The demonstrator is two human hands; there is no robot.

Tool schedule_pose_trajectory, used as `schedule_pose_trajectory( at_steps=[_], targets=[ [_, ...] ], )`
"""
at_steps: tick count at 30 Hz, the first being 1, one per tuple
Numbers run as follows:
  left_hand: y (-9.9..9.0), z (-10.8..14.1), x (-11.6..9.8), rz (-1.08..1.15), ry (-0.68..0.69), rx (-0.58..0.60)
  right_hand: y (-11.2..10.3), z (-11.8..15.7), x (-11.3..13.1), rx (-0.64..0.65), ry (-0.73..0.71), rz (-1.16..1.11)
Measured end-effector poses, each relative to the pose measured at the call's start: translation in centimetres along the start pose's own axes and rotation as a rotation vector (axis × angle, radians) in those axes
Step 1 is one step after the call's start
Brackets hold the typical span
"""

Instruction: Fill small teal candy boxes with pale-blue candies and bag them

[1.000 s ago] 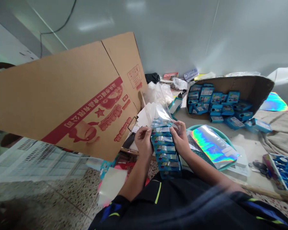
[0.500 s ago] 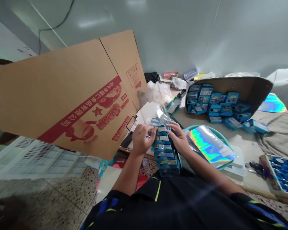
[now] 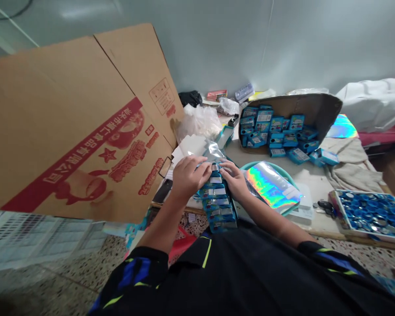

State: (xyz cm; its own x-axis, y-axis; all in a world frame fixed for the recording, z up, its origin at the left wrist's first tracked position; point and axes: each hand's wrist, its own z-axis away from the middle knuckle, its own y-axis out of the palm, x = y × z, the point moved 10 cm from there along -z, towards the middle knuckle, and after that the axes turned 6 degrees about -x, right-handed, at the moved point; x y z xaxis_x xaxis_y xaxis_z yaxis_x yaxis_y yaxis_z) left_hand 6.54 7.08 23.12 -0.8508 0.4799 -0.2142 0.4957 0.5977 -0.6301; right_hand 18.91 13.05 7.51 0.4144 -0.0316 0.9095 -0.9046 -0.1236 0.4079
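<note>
A row of small blue boxes [image 3: 216,202] sits inside a clear plastic bag [image 3: 213,152], running from my lap up toward the low table. My left hand [image 3: 189,174] grips the upper left of the bagged row, fingers curled over its top. On the upper right side my right hand [image 3: 234,179] presses against the same row. Both hands meet near the bag's open end.
A big tilted cardboard carton [image 3: 75,123] with red print fills the left. A cardboard box [image 3: 312,109] on its side spills several blue boxes. A teal basin [image 3: 285,177] holds holographic bags [image 3: 270,186]. A tray of blue caps [image 3: 371,210] lies at the right, white cloth behind.
My hands have slid up and closed together over the top of the bagged row. The view has shifted, so everything sits further left and lower.
</note>
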Motion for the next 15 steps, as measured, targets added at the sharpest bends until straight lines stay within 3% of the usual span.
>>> schedule_pose_trajectory(
  at_steps=[8, 13, 15],
  targets=[
    [1.3, -0.2, -2.5, -0.010, 0.252, 0.146, 0.1, -0.2, 2.0, -0.009, -0.033, -0.027],
    [1.1, -0.6, -1.3, 0.005, 0.157, 0.045, 0.3, -0.5, 2.9, -0.001, -0.074, 0.040],
    [1.5, -0.8, -1.2, 0.035, 0.164, 0.061, -0.3, -0.7, 2.7, -0.044, -0.076, 0.002]
  ],
)
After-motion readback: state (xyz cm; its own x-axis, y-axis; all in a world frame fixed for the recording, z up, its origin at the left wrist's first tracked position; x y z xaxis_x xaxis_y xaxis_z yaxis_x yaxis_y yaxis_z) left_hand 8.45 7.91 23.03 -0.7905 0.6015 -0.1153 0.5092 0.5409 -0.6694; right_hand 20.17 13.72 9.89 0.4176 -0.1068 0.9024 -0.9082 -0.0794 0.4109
